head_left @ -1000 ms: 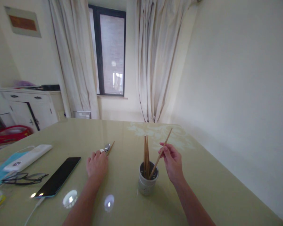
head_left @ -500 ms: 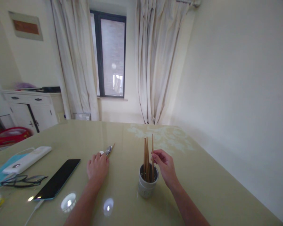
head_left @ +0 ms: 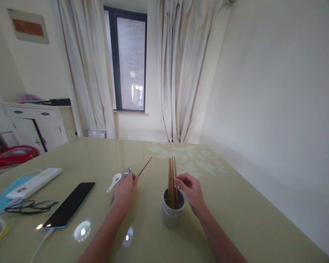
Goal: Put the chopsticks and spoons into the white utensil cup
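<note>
My left hand (head_left: 127, 190) is closed on a wooden chopstick (head_left: 145, 166), whose far end points up and to the right. Just left of that hand lies a white ceramic spoon (head_left: 115, 181). A metal spoon (head_left: 127, 171) is partly covered by the same hand. Upright in a grey patterned cup (head_left: 172, 216) stand several chopsticks (head_left: 171, 182). At the cup's right, my right hand (head_left: 191, 190) pinches one of these standing chopsticks between thumb and fingers.
On the left side of the table are a black phone (head_left: 70, 205) on a charging cable, glasses (head_left: 30, 206), a white power bank (head_left: 35, 182) and a blue mask (head_left: 8, 195). A white wall (head_left: 276, 109) runs along the right.
My left hand has shifted right, bringing a chopstick away from the spoons and uncovering the white spoon. The chopstick at my right hand now leans in closer to the others in the cup.
</note>
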A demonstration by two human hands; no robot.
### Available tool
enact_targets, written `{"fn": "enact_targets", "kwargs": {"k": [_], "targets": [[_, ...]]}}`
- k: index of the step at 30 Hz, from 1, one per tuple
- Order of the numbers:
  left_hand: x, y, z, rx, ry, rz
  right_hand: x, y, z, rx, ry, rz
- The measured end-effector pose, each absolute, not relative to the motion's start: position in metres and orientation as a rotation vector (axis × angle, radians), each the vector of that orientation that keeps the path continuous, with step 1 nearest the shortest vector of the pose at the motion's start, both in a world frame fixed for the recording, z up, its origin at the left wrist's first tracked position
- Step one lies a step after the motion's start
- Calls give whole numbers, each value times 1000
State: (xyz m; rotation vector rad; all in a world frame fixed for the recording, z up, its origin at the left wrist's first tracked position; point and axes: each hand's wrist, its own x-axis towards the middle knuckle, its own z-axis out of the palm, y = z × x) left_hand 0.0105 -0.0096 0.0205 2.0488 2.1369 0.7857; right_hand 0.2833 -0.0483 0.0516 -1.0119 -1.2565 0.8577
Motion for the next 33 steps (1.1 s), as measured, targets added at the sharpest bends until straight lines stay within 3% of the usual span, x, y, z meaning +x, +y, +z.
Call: {"fn": "enact_targets", "kwargs": {"k": [13,20,24,29,33], "targets": [[54,-41,32,1998,1360,1662,284,-46,49,-1011,-1264,808],[59,-62,27,2547,1128,1635,291,-73,61,-866,-1533,209],[63,-69,35,2842,901,1711,282,-89,61,-729,-1615,232],[63,-68,45,2978,858,1720,269,-88,65,-710,-1324,440],[44,-46,41,3026,1191,1744,291,-73,80,-621,-895,491]]}}
